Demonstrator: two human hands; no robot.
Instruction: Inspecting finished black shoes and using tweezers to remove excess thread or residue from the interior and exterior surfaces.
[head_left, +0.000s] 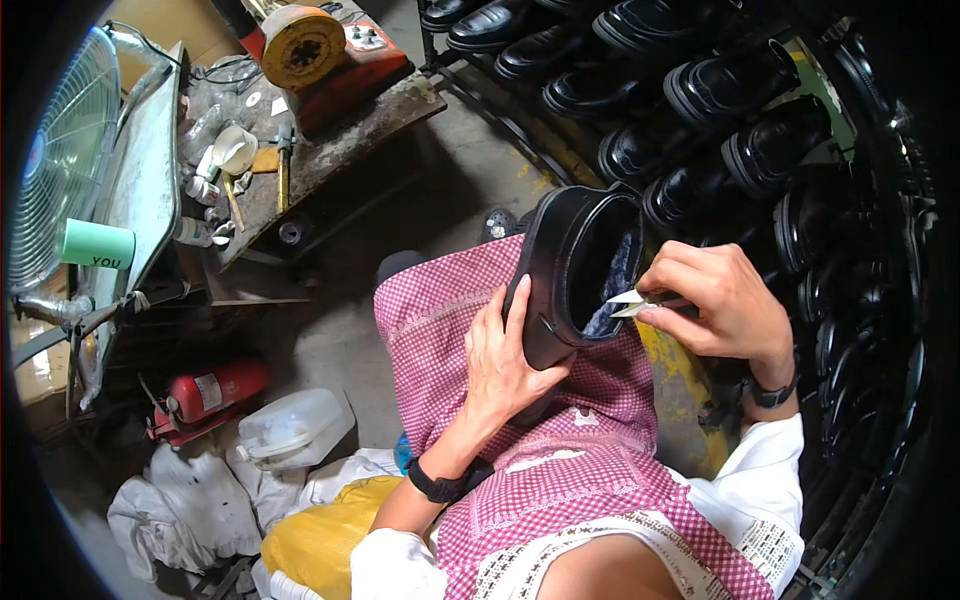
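I have the left hand [500,360] clasped on the outside of the black leather boot [545,260], fingers along the side of the shaft and thumb lower down near its edge. I judge that this hold steadies the boot and tips its mouth toward the right hand [715,300]. The boot sits over the lap, in front of the pink checked apron [450,300]; I cannot tell whether its sole rests on the cloth, as its lower part is hidden.

The right hand pinches small pale snips [626,297] between thumb and fingers, the handles out of my sight. The two pointed blades stand apart at the rim, beside the fuzzy dark-blue lining [622,268]; the short grip probably gives me fine control of the tips.

On my right, black shoes [720,85] line the rack [505,115], likely shelved there to be within reach. On my left, the hammer [284,165] lies on the cluttered workbench [340,150], well apart from both hands.
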